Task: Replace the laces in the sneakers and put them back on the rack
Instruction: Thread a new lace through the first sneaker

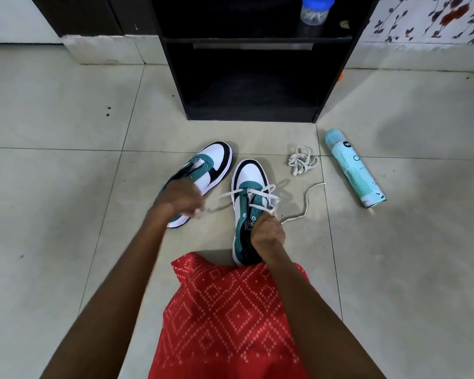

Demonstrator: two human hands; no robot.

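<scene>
Two teal, white and black sneakers stand on the tiled floor. The right sneaker point(248, 187) has a white lace point(257, 192) threaded through its front eyelets. My left hand point(179, 199) is closed on one end of that lace, pulled out to the left. My right hand point(267, 232) grips the sneaker at its tongue and side, with the lace's other end trailing right across the floor point(307, 201). The left sneaker point(211, 165) has no lace and lies partly behind my left hand. A bundle of loose white lace point(301, 160) rests on the floor.
A black shoe rack point(252, 110) stands ahead with dark open shelves and a blue-lidded jar point(315, 9) on the upper one. A light blue spray can point(353, 168) lies to the right. My red patterned garment point(230, 310) covers the near floor.
</scene>
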